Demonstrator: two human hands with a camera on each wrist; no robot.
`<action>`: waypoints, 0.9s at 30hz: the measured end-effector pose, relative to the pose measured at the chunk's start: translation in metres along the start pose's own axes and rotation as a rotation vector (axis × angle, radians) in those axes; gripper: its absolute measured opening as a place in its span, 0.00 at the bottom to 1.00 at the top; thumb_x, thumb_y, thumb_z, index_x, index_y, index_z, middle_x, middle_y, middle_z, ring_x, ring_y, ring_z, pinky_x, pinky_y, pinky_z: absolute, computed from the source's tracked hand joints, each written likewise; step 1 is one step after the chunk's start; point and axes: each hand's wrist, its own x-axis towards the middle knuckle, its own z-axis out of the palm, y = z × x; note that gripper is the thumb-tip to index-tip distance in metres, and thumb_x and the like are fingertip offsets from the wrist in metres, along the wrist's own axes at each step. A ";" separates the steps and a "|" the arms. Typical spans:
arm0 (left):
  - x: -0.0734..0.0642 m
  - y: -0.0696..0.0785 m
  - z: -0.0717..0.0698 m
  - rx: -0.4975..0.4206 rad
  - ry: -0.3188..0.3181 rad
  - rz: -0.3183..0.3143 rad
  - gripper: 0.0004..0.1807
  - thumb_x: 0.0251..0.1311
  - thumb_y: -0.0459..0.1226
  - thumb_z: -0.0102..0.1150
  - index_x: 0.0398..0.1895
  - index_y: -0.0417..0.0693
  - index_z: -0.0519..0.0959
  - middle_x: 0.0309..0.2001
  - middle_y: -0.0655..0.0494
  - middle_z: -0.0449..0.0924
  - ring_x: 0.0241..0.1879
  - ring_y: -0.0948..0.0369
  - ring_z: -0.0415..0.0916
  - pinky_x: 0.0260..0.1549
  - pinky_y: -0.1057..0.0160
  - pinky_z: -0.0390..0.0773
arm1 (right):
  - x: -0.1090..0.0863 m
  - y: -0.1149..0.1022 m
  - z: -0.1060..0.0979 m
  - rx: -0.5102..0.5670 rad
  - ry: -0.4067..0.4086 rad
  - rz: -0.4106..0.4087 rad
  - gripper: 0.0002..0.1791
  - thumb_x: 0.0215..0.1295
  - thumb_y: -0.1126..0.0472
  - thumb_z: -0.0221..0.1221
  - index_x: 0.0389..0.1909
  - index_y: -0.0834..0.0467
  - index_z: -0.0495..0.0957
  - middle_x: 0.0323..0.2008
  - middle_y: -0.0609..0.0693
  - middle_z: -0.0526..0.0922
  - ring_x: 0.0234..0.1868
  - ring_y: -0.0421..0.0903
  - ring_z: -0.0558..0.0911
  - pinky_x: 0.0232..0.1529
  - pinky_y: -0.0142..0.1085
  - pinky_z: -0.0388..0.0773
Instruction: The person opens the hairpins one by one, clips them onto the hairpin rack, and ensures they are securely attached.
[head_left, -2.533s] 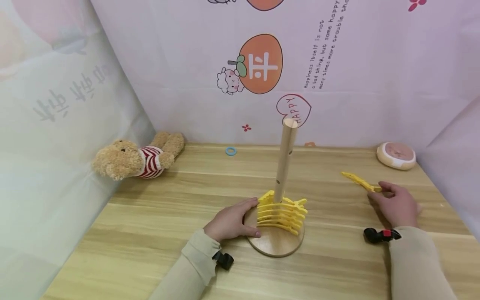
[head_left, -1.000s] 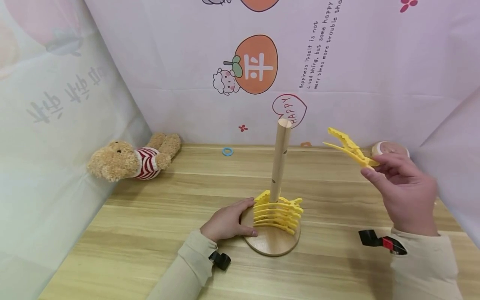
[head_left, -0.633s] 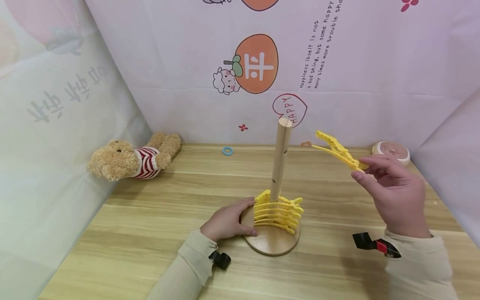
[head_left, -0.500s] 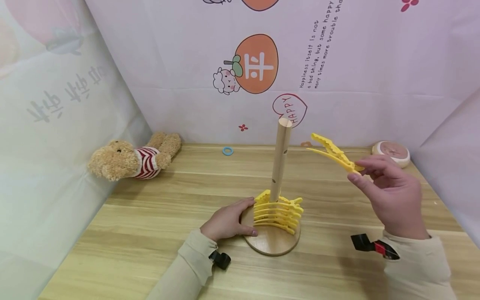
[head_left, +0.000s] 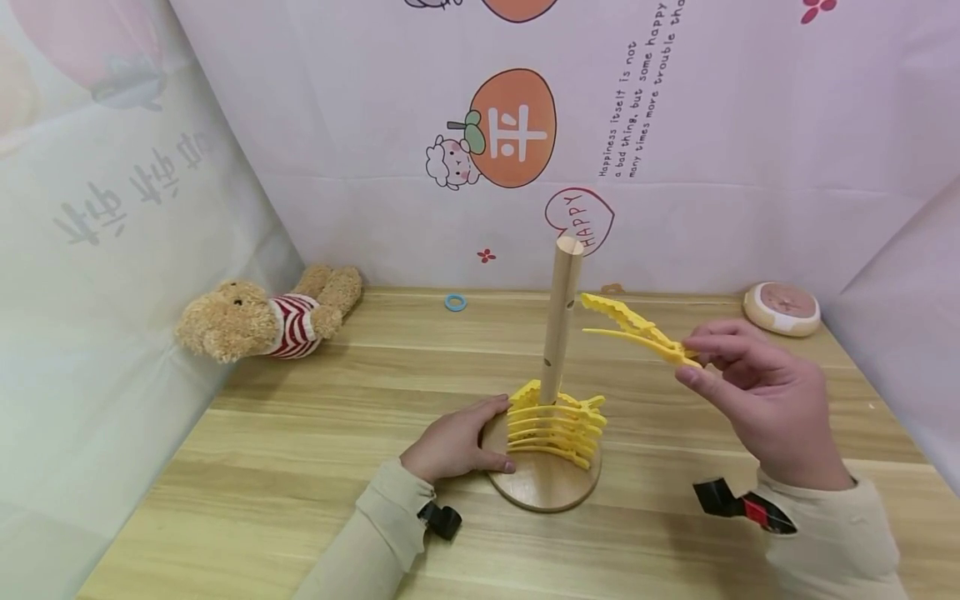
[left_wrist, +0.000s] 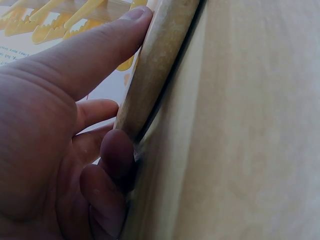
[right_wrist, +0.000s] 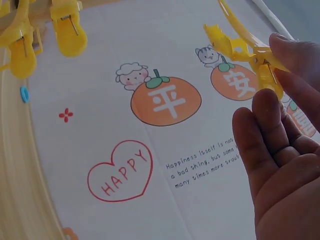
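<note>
My right hand (head_left: 772,400) pinches the tail of a yellow alligator hair clip (head_left: 637,329) between thumb and fingers. Spread apart, the clip's jaws point left toward a wooden post (head_left: 561,325), apart from it in the head view. The post rises from a round wooden base (head_left: 547,492). Several more yellow hair clips (head_left: 555,429) are stacked around the post's lower part, tails to the right. At the base's left rim my left hand (head_left: 457,442) holds on, thumb on top; in the left wrist view its fingers (left_wrist: 117,155) curl by the rim (left_wrist: 155,75).
A teddy bear (head_left: 292,325) in a striped shirt lies at the back left. Near the back edge is a blue ring (head_left: 455,302), and a round pink-and-white object (head_left: 782,308) sits at the back right. Printed cloth (head_left: 360,125) hangs behind the wooden table (head_left: 300,483).
My right hand took the clip up from the table, squeezed its jaws apart, then moved left and lower with it toward the post. The left hand stays on the base.
</note>
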 end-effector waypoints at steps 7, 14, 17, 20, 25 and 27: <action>0.000 -0.001 0.000 -0.002 0.003 0.005 0.52 0.51 0.57 0.74 0.78 0.58 0.60 0.76 0.61 0.59 0.72 0.56 0.62 0.67 0.51 0.66 | -0.002 0.000 0.009 -0.023 -0.074 0.001 0.19 0.48 0.92 0.60 0.43 0.79 0.80 0.43 0.63 0.81 0.42 0.48 0.79 0.35 0.26 0.80; 0.000 -0.002 0.001 0.003 0.005 0.005 0.52 0.51 0.58 0.74 0.78 0.59 0.61 0.76 0.62 0.59 0.72 0.56 0.63 0.66 0.51 0.67 | -0.003 0.006 0.017 -0.074 -0.171 0.008 0.20 0.46 0.91 0.62 0.42 0.75 0.82 0.39 0.63 0.79 0.38 0.46 0.76 0.35 0.28 0.76; 0.001 -0.002 0.001 0.002 0.004 0.005 0.52 0.51 0.58 0.74 0.78 0.60 0.60 0.76 0.62 0.59 0.72 0.56 0.63 0.66 0.51 0.67 | -0.004 0.008 0.020 -0.147 -0.195 0.013 0.21 0.46 0.90 0.64 0.41 0.72 0.84 0.38 0.61 0.79 0.37 0.45 0.77 0.35 0.27 0.76; 0.000 -0.002 0.001 -0.002 0.005 0.007 0.52 0.50 0.58 0.74 0.78 0.60 0.60 0.76 0.62 0.59 0.71 0.56 0.63 0.66 0.51 0.67 | -0.005 0.008 0.024 -0.267 -0.216 0.049 0.21 0.48 0.87 0.66 0.42 0.67 0.85 0.39 0.58 0.80 0.37 0.44 0.77 0.36 0.27 0.77; 0.000 -0.002 0.001 -0.010 0.003 0.004 0.52 0.50 0.57 0.75 0.78 0.61 0.61 0.76 0.61 0.60 0.71 0.56 0.63 0.66 0.50 0.67 | -0.006 0.010 0.028 -0.411 -0.262 0.125 0.19 0.51 0.80 0.70 0.40 0.57 0.86 0.40 0.51 0.81 0.38 0.43 0.77 0.39 0.28 0.78; 0.000 -0.002 0.000 -0.012 0.002 0.001 0.51 0.50 0.57 0.75 0.78 0.61 0.61 0.76 0.61 0.60 0.71 0.56 0.63 0.66 0.50 0.67 | -0.006 0.012 0.028 -0.419 -0.278 0.141 0.19 0.51 0.79 0.70 0.40 0.55 0.86 0.40 0.49 0.81 0.38 0.42 0.77 0.40 0.28 0.78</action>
